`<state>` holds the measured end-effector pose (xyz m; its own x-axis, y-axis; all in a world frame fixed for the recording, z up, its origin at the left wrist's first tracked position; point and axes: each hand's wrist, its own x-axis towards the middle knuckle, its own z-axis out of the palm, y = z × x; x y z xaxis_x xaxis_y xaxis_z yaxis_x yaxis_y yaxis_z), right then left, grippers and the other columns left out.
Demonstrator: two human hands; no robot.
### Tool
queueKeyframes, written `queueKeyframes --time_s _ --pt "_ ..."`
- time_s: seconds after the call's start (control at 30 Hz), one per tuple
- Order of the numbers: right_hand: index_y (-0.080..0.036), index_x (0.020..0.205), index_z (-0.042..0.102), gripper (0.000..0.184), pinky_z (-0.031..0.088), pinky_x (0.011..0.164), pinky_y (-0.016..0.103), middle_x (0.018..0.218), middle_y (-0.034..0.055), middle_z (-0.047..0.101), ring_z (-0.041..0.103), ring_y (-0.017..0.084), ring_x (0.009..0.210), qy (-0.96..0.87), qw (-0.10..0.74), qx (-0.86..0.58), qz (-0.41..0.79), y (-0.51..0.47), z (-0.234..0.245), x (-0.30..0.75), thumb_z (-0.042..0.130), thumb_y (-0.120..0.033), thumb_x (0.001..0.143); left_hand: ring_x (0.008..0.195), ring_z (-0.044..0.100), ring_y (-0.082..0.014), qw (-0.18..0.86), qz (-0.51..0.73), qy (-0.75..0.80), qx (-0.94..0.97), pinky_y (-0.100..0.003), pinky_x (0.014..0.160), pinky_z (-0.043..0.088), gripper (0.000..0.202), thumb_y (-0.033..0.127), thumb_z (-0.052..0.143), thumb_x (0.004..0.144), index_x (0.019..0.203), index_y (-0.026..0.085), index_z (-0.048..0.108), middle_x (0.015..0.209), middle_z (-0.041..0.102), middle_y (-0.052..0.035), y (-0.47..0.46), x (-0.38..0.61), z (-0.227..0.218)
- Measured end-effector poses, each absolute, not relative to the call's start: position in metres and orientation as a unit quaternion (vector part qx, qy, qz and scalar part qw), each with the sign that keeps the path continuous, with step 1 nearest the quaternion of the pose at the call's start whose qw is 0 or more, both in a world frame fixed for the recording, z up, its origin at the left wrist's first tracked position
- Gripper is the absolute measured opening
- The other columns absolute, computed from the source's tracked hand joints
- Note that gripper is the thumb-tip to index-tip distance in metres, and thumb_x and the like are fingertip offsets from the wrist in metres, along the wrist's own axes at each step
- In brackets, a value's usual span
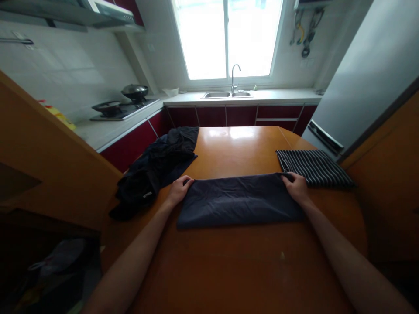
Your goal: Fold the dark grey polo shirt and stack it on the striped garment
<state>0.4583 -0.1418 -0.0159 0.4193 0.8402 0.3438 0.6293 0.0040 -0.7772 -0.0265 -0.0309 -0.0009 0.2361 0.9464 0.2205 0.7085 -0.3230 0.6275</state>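
A dark blue-grey garment (240, 200), folded into a wide flat rectangle, lies on the wooden table (235, 266). Its far left corner is pinched between the thumb and fingers of my left hand (179, 190). My right hand (296, 187) grips the far right corner in the same way. The cloth shows light creases across its top. Just beyond my right hand lies a folded black cloth with white stripes (314, 168). To the left of my left hand sits a loose heap of dark clothes (157, 168), a small white label showing on one piece.
Behind the table runs a counter with a sink (218, 94) and tap under a bright window. A stove (127, 109) with a lidded wok (135, 90) and a pan stands at the back left. A refrigerator (356, 74) rises on the right, and a wooden panel (55, 161) on the left.
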Motion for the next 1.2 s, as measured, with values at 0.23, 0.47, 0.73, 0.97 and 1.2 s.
queueKeyframes --time_s 0.23,0.47,0.73,0.97,1.2 --pt "-0.015 0.089 0.073 0.034 0.05 0.076 0.037 0.088 0.0129 0.076 0.068 0.027 0.083 -0.556 0.438 -0.698 0.11 -0.142 -0.017 0.455 0.057 -0.044 0.084 0.088 0.068 -0.0252 0.177 0.296 0.558 0.755 -0.03 0.079 0.047 0.04 0.056 0.05 0.091 0.09 0.021 0.068 0.091 0.074 -0.0067 -0.035 -0.024 -0.002" --pt "-0.016 0.089 0.074 0.028 0.05 0.077 0.036 0.089 0.0118 0.076 0.069 0.026 0.082 -0.571 0.421 -0.701 0.073 -0.128 0.005 0.46 0.06 -0.04 0.085 0.089 0.069 -0.026 0.16 0.287 0.557 0.763 -0.031 0.079 0.047 0.041 0.056 0.048 0.092 0.091 0.02 0.069 0.093 0.075 -0.0075 -0.037 -0.024 -0.004" --pt "-0.014 0.118 0.07 0.037 0.048 0.09 0.041 0.11 0.0173 0.073 0.066 0.031 0.103 -0.556 0.311 -0.77 0.002 -0.124 -0.012 0.449 0.053 -0.034 0.091 0.096 0.065 -0.0264 0.113 0.277 0.551 0.779 -0.034 0.09 0.049 0.035 0.048 0.052 0.092 0.091 0.018 0.07 0.098 0.07 -0.0109 -0.035 -0.028 -0.005" --pt "-0.012 0.141 0.055 0.052 0.033 0.115 0.045 0.144 0.0164 0.055 0.045 0.03 0.137 -0.668 0.324 -0.669 -0.03 -0.157 0.008 0.364 0.036 -0.036 0.099 0.134 0.049 -0.028 0.012 0.283 0.5 0.818 -0.043 0.115 0.037 0.044 0.033 0.04 0.101 0.138 0.016 0.056 0.142 0.055 -0.0142 -0.083 0.032 0.021" --pt "-0.017 0.157 0.033 0.062 0.017 0.123 0.049 0.164 0.0101 0.027 0.024 0.025 0.152 -0.822 0.16 -0.541 0.081 -0.178 -0.013 0.284 0.035 -0.044 0.101 0.152 0.025 -0.0262 0.036 0.115 0.364 0.923 -0.051 0.123 0.021 0.06 0.049 0.027 0.105 0.158 0.02 0.03 0.162 0.032 -0.011 -0.146 0.093 -0.014"
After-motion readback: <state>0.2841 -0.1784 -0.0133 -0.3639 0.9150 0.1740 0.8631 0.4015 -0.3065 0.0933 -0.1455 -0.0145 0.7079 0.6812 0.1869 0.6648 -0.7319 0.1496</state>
